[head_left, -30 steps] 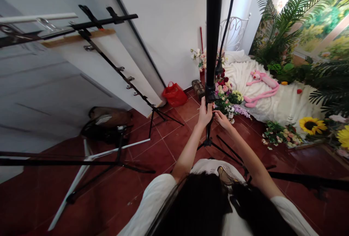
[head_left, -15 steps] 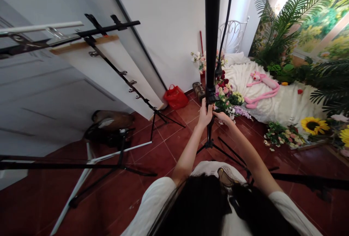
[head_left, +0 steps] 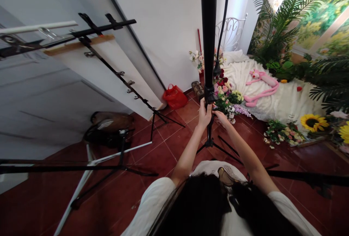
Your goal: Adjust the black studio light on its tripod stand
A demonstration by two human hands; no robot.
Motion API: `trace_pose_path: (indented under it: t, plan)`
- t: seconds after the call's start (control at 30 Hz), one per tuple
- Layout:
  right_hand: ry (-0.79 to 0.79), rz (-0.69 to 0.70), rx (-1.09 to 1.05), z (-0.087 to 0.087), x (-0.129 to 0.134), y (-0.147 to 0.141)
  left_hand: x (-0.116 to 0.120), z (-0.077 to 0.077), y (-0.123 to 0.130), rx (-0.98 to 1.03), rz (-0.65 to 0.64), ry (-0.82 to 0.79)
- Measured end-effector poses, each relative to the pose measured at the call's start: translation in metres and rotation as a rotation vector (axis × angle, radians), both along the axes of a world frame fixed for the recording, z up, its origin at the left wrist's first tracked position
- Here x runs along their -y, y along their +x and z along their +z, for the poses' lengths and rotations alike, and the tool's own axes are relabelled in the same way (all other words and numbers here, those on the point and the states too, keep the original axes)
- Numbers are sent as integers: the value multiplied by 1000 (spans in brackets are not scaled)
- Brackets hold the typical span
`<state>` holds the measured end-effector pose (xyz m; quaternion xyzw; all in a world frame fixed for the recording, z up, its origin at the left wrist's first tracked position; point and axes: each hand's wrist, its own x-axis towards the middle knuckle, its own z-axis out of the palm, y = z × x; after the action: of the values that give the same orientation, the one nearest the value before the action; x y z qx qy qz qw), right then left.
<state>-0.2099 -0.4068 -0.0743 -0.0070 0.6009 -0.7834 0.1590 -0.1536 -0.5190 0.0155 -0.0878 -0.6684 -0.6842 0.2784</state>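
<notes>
A black light stand [head_left: 209,29] rises in front of me, its tripod legs spread on the floor. My left hand [head_left: 204,115] is wrapped round its pole, just under a black clamp collar [head_left: 209,94]. On the pole's right side, slightly lower, my right hand [head_left: 221,117] has its fingers pressed together against the stand; their tips are partly hidden, so any small part between them does not show. A black cable [head_left: 225,14] with a plug-like end hangs beside the pole, above my right hand.
At left stands a backdrop frame [head_left: 109,63] with clips and a white sheet. A red bag [head_left: 175,96] sits by the wall. Flowers [head_left: 225,89], a white-draped bed [head_left: 289,101] with a pink plush toy [head_left: 263,83], and palm leaves lie right. Other stand legs cross the floor.
The view has shifted slightly, so the upper pole and backdrop frame appear a little further left. Both hands keep their places on the light stand.
</notes>
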Motion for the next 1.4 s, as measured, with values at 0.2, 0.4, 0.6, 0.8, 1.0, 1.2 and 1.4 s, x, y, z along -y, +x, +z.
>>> trace_pose_path:
  t: [0.2,0.4,0.6,0.8,1.0,1.2,1.4]
  plan:
    - [-236,31,172,-2,-6,25,-6,-24,0,63,-47,128]
    - [-363,52,158,-19,-11,34,-11,-40,-12,179,-17,215]
    - [-284,-136,144,-26,6,35,-15,-42,-15,214,49,240]
    - [-278,-253,119,-36,21,29,-17,-41,-15,226,89,251]
    - [-280,-378,114,-30,30,27,-17,-41,-15,226,76,255]
    - [-218,-364,98,-20,24,33,-22,-51,-12,146,159,216]
    - [-283,-300,195,-19,-25,63,-38,-60,24,160,439,-74]
